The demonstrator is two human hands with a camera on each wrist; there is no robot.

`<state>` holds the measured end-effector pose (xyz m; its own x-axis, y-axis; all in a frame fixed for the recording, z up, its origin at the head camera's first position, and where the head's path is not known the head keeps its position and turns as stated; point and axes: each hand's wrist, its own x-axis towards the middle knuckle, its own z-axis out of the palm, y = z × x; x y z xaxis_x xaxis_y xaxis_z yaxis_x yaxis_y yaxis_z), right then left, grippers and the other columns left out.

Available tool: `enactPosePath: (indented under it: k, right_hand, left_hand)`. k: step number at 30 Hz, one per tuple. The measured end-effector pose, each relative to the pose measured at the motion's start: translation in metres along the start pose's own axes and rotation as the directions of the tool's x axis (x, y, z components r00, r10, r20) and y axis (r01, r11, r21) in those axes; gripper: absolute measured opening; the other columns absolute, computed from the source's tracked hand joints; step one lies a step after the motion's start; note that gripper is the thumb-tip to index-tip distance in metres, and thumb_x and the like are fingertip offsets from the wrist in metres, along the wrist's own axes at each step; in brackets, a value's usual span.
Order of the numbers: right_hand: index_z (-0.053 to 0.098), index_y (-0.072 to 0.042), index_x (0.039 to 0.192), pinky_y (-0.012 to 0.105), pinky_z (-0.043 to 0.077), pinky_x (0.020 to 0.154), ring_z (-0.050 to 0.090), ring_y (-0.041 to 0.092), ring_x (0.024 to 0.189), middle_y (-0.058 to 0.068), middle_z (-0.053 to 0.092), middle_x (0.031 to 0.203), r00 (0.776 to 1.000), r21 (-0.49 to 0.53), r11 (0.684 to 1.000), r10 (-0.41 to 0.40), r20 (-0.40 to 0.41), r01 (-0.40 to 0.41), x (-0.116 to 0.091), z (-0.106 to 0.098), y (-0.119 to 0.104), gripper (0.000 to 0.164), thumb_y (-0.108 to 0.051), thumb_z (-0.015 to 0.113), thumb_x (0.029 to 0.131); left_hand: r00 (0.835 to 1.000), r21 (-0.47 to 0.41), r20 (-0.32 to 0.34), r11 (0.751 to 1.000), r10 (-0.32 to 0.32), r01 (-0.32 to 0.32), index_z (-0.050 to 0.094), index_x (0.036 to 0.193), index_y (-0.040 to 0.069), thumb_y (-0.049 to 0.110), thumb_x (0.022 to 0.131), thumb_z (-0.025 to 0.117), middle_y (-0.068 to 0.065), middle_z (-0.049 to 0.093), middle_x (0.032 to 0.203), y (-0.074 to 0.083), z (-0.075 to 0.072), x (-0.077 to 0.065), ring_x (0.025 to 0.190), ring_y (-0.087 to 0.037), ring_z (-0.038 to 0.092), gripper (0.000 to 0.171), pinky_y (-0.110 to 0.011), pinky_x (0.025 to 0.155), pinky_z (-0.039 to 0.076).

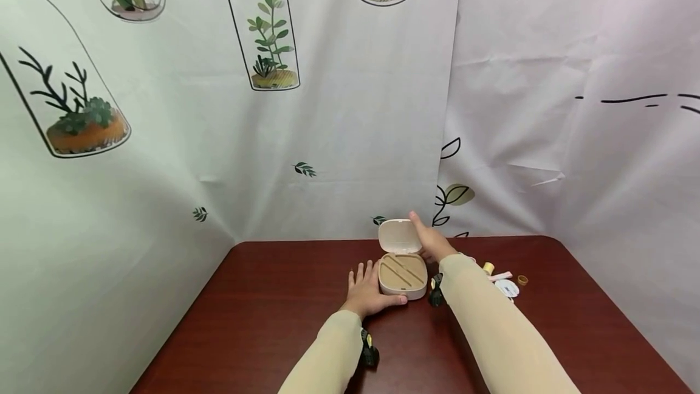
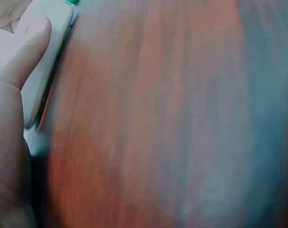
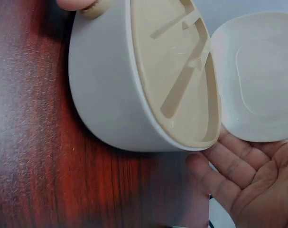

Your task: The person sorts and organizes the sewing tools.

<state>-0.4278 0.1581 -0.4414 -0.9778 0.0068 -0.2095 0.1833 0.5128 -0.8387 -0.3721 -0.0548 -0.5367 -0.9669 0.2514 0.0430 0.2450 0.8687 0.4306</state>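
Observation:
A small white hinged case (image 1: 403, 290) stands on the table with its lid (image 1: 396, 236) raised. Inside lies a tan insert (image 3: 151, 66) with long slanted grooves. My left hand (image 1: 367, 297) rests around the near left corner of the case, fingers spread along its left side. Its thumb (image 2: 27, 59) lies against the front wall. On the far right, my right hand (image 1: 434, 245) is beside the hinge, thumb up at the lid's right edge. Its fingers (image 3: 238, 164) stretch nearly straight toward the case's corner below the lid; the right thumb is hidden in the right wrist view.
Right of the case, partly behind the right sleeve, lie a yellow cylinder (image 1: 488, 268), a pink strip (image 1: 500, 276), a white disc (image 1: 507, 288) and a brownish ring (image 1: 522, 280). A printed curtain (image 1: 350, 126) hangs behind the dark red table (image 1: 262, 309).

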Motion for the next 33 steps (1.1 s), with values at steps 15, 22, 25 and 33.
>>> enactPosePath:
  k: [15,22,25,33]
  right_hand:
    - [0.060,0.004,0.115,0.046,0.058,0.057,0.068,0.028,0.061,0.020,0.067,0.074,0.992,0.145,0.984,0.096,0.083,-0.108,0.001,-0.002,0.001,0.113,-0.094,0.014,0.082]
    - [0.058,0.004,0.116,0.044,0.060,0.059,0.067,0.023,0.056,0.016,0.066,0.069,0.991,0.210,0.972,0.087,0.106,-0.108,0.006,-0.001,0.005,0.106,-0.086,0.009,0.089]
    - [0.057,0.004,0.116,0.042,0.060,0.058,0.067,0.020,0.055,0.014,0.066,0.068,0.992,0.208,0.972,0.087,0.096,-0.105,0.009,-0.001,0.004,0.105,-0.084,0.008,0.090]
    - [0.056,0.004,0.116,0.041,0.059,0.059,0.064,0.017,0.054,0.014,0.064,0.073,0.991,0.190,0.975,0.095,0.090,-0.111,0.007,-0.001,0.001,0.102,-0.081,0.005,0.093]
  left_hand:
    - [1.000,-0.012,-0.025,1.000,0.010,-0.011,0.021,0.163,0.016,0.085,0.068,0.066,-0.019,0.025,0.164,0.009,-0.005,-0.009,0.153,-0.041,0.016,0.125,-0.062,0.120,0.009]
    - [1.000,-0.007,-0.020,1.000,0.003,-0.003,0.020,0.163,0.017,0.084,0.069,0.067,-0.018,0.024,0.165,0.010,-0.006,-0.011,0.153,-0.039,0.015,0.125,-0.062,0.120,0.008]
    - [0.999,-0.013,-0.033,1.000,0.007,-0.007,0.021,0.163,0.017,0.083,0.068,0.068,-0.019,0.025,0.165,0.010,-0.006,-0.010,0.153,-0.040,0.015,0.125,-0.062,0.120,0.009]
    - [0.999,0.011,-0.046,1.000,-0.002,0.003,0.020,0.164,0.022,0.088,0.067,0.064,-0.015,0.024,0.165,0.006,-0.002,-0.007,0.154,-0.038,0.015,0.126,-0.061,0.120,0.008]
